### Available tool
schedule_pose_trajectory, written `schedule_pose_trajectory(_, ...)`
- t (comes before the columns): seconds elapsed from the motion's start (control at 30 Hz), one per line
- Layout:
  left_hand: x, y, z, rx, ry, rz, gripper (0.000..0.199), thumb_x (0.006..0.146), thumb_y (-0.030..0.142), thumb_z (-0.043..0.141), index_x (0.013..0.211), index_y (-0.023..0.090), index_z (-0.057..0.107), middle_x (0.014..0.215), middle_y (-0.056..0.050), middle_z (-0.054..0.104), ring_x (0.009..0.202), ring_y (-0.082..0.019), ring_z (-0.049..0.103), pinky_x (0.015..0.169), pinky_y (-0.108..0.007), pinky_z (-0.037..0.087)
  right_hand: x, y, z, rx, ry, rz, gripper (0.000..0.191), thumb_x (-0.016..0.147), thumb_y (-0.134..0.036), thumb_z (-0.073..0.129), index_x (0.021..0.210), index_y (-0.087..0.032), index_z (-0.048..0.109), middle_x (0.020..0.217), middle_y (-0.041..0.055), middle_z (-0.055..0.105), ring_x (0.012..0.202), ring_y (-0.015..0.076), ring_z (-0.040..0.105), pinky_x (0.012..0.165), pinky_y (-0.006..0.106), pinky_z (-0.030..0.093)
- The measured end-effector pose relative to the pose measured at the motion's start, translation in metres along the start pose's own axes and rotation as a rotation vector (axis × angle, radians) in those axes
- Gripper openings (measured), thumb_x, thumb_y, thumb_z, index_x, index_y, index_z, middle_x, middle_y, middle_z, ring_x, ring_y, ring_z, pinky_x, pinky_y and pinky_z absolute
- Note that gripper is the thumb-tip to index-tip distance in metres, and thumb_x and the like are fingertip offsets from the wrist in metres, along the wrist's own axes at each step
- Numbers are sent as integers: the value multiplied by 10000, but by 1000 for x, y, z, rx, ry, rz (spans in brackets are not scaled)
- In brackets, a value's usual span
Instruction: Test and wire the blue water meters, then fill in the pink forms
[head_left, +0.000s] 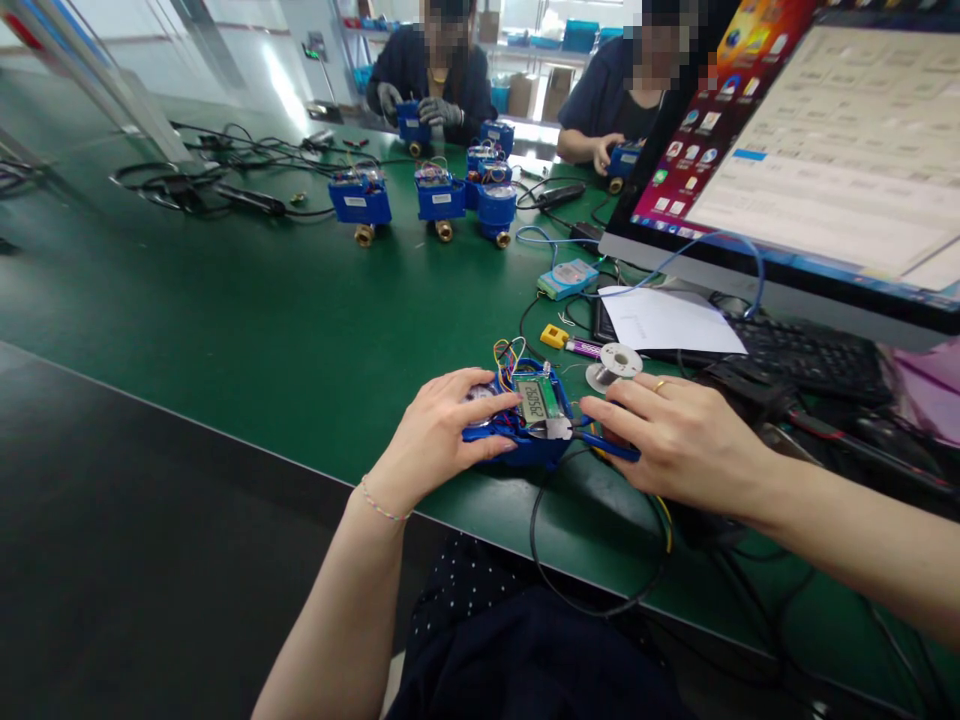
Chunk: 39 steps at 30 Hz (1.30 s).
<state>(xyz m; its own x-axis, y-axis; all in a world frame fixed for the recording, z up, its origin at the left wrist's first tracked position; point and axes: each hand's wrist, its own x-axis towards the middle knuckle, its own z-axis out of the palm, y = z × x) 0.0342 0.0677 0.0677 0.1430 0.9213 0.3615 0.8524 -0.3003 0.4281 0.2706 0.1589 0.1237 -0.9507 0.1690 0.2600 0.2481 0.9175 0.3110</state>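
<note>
A blue meter (525, 452) with an opened top lies near the table's front edge, showing a small digital display (534, 400) on a green circuit board and loose coloured wires. My left hand (450, 425) rests on its left part, fingers wrapped over the housing, with the index finger reaching towards the display. My right hand (660, 430) is closed around blue-handled pliers (611, 446), whose metal jaws lie at the right end of the meter. Just behind my right hand stands a spool of thin wire (616, 366).
Several blue meters (360, 205) stand further back. Two people work across the green table (247, 310). A monitor (810, 150), keyboard (817, 365) and paper (671, 320) are at the right. A light-blue box (568, 279), yellow connector (554, 336) and black cables lie around.
</note>
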Motion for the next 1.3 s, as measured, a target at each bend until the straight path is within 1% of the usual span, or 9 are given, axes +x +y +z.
schedule_pose_trajectory(0.17, 1, 0, 1, -2, -5, -8, 412, 744, 406, 631, 1136, 304, 553, 1217, -53, 501, 1127, -213, 459, 957, -413, 397, -12, -9, 6, -82, 45, 40, 250, 782, -192, 488, 999, -125, 591, 822, 72, 554, 741, 194, 488, 655, 299, 388)
schedule_pose_trajectory(0.3, 1, 0, 1, -3, -6, -1, 406, 748, 406, 625, 1134, 302, 555, 1214, -56, 501, 1127, -214, 458, 955, -419, 399, -19, -15, 16, -114, 143, 72, 295, 774, -171, 528, 1063, -130, 571, 893, 69, 562, 749, 196, 494, 658, 312, 402)
schedule_pose_trajectory(0.43, 1, 0, 0, -6, -13, -2, 399, 755, 401, 618, 1137, 306, 550, 1217, -55, 498, 1124, -217, 459, 949, -431, 401, -18, -24, 20, 212, 266, 245, 252, 788, -161, 537, 1035, -125, 568, 940, 64, 567, 818, 166, 527, 732, 285, 447)
schedule_pose_trajectory(0.53, 1, 0, -1, -8, -19, -8, 406, 755, 396, 620, 1143, 308, 543, 1221, -54, 494, 1130, -219, 453, 949, -434, 401, -19, -30, 15, 454, 305, 421, 232, 799, -163, 532, 1028, -148, 564, 934, 42, 565, 826, 132, 539, 743, 242, 457)
schedule_pose_trajectory(0.63, 1, 1, -2, -14, -18, -7, 406, 752, 393, 624, 1140, 304, 546, 1220, -56, 493, 1131, -220, 452, 949, -436, 402, -25, -32, 9, 568, 336, 583, 204, 797, -176, 549, 1001, -176, 558, 878, 8, 557, 747, 101, 533, 671, 204, 447)
schedule_pose_trajectory(0.7, 1, 1, -2, -18, -21, -11, 403, 752, 395, 622, 1137, 298, 550, 1220, -59, 492, 1131, -221, 452, 949, -438, 403, -33, -33, 7, 589, 330, 628, 195, 808, -192, 546, 1003, -185, 552, 879, 2, 553, 734, 95, 529, 650, 198, 440)
schedule_pose_trajectory(0.83, 2, 1, -2, -24, -29, -22, 401, 751, 390, 626, 1135, 302, 551, 1212, -57, 497, 1123, -219, 457, 947, -437, 407, -45, -37, 9, 411, 213, 538, 272, 806, -224, 531, 1071, -170, 565, 975, 40, 539, 858, 151, 525, 770, 274, 437)
schedule_pose_trajectory(0.93, 3, 1, -2, -27, -28, -23, 397, 744, 385, 636, 1124, 296, 561, 1202, -59, 502, 1105, -215, 471, 938, -427, 417, -41, -42, 9, 197, 139, 444, 302, 787, -224, 530, 1075, -154, 585, 979, 63, 533, 860, 197, 506, 769, 336, 412)
schedule_pose_trajectory(1.3, -3, 2, 0, -42, -24, -27, 410, 747, 408, 625, 1138, 309, 551, 1230, -51, 482, 1130, -202, 448, 969, -412, 394, -8, -33, -12, -37, -54, 296, 324, 716, -222, 597, 1031, -143, 601, 889, 75, 543, 810, 226, 479, 727, 338, 339)
